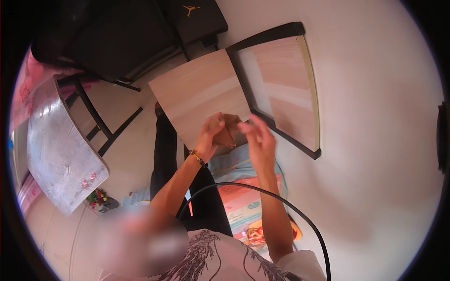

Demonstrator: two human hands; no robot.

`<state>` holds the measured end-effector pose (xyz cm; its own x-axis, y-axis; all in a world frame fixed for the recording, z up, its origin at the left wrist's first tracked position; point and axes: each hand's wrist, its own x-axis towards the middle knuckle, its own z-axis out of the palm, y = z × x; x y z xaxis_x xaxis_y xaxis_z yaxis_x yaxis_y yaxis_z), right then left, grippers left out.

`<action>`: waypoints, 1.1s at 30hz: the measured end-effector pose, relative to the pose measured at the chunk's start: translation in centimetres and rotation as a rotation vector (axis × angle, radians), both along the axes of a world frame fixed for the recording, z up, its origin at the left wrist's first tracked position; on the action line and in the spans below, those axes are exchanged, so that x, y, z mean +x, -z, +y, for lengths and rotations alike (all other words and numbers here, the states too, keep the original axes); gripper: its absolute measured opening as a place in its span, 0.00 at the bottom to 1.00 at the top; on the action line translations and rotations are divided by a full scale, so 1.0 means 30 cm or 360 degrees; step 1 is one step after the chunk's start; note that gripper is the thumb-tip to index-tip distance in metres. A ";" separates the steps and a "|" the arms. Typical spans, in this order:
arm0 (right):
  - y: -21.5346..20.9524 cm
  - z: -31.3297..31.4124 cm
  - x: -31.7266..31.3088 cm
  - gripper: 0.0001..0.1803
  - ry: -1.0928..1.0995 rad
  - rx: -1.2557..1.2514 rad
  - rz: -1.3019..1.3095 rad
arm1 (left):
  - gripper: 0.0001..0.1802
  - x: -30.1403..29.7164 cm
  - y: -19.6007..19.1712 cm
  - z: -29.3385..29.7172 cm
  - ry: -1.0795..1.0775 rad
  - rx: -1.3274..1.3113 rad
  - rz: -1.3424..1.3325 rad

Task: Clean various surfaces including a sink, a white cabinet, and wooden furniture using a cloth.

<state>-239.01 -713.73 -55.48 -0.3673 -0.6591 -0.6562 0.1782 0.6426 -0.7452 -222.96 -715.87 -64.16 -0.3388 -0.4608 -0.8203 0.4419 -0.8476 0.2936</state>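
My left hand (212,132), with a beaded bracelet (197,158) at its wrist, is closed on a brown folded piece (225,136) that looks like leather or stiff paper; its exact kind I cannot make out. Just to the right of it, my right hand (260,140) is raised with its fingers apart and slightly blurred, and nothing plain shows in it. Both hands are over the near edge of a light wood-grain tabletop (197,89).
A dark-framed shelf panel (286,79) stands beside the tabletop against the pale wall (375,117). Black boxes (192,21) lie at the far left. A small patterned folding table (61,145) and flowers (97,199) are at left. A black cable (262,189) arcs across my forearms.
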 end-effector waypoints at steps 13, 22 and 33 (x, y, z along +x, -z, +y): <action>-0.186 -0.264 -0.334 0.20 -0.1299 -0.1117 0.1580 | 0.27 -0.474 0.127 -0.566 -0.0784 -0.0484 -0.0872; -0.120 -0.311 -0.394 0.19 -0.1213 -0.1239 0.1435 | 0.21 -0.692 0.005 -0.646 -0.0587 -0.0757 -0.1319; -0.124 -0.326 -0.408 0.25 -0.1026 -0.1392 0.1154 | 0.17 -0.678 -0.241 -0.522 -0.0579 -0.1777 -0.0891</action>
